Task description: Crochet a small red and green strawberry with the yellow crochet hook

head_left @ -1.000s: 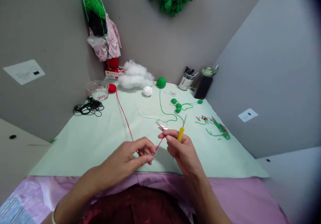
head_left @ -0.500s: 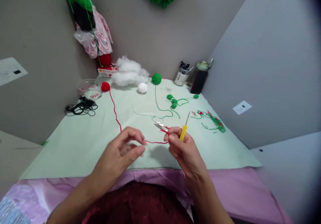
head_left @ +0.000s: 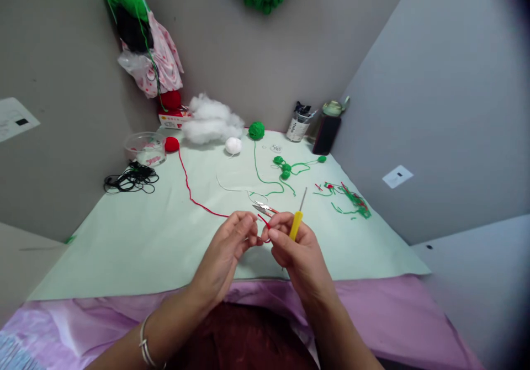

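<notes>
My right hand (head_left: 296,243) is closed around a crochet hook (head_left: 296,225) with a yellow handle, its metal shaft pointing up. Between that hand's thumb and forefinger is pinched the end of a red yarn (head_left: 202,206). Close beside it, my left hand (head_left: 232,248) is closed, the same yarn running into its fingers. From there the strand trails back across the table to a red yarn ball (head_left: 171,144). A pair of scissors (head_left: 263,209) lies just beyond my fingertips, partly hidden by my right hand.
Green crocheted pieces (head_left: 285,167) and a green yarn ball (head_left: 256,131) lie farther back. Green and red scraps (head_left: 355,201) are at right. White stuffing (head_left: 211,121), a white yarn ball (head_left: 233,146), a clear tub (head_left: 144,148) and black yarn (head_left: 131,178) sit at left and centre. A phone (head_left: 327,135) leans back right.
My left hand has moved right and up, close to my right hand, its fingers drawing together. More red yarn now shows lying between the ball and my left hand.
</notes>
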`<action>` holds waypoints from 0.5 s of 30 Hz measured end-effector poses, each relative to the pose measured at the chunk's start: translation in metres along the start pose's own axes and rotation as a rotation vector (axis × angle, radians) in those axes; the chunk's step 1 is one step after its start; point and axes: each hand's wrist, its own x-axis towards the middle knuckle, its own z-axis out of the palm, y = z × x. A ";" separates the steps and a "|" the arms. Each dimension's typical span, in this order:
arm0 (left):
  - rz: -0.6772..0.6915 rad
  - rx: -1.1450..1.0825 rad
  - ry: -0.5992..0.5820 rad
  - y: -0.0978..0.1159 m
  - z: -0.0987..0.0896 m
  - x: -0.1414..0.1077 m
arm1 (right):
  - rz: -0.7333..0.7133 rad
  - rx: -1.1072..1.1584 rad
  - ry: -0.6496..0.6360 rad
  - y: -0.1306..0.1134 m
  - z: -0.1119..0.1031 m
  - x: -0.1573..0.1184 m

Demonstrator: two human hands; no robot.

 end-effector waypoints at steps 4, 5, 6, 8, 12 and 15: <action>0.023 0.200 -0.067 0.010 -0.006 0.016 | 0.041 0.050 -0.011 0.004 0.000 0.004; 0.048 0.270 -0.058 0.012 -0.008 0.021 | 0.040 0.062 -0.010 0.005 -0.001 0.004; 0.068 0.316 -0.040 0.015 -0.011 0.026 | 0.039 0.072 -0.009 0.004 -0.001 0.004; 0.094 0.349 0.009 0.021 -0.021 0.036 | 0.037 0.090 -0.002 0.003 -0.004 0.005; 0.284 0.272 0.199 0.051 -0.043 0.048 | 0.037 0.106 0.054 0.001 -0.011 0.007; 0.713 0.225 0.404 0.086 -0.048 0.048 | 0.053 0.109 0.068 0.006 -0.014 0.009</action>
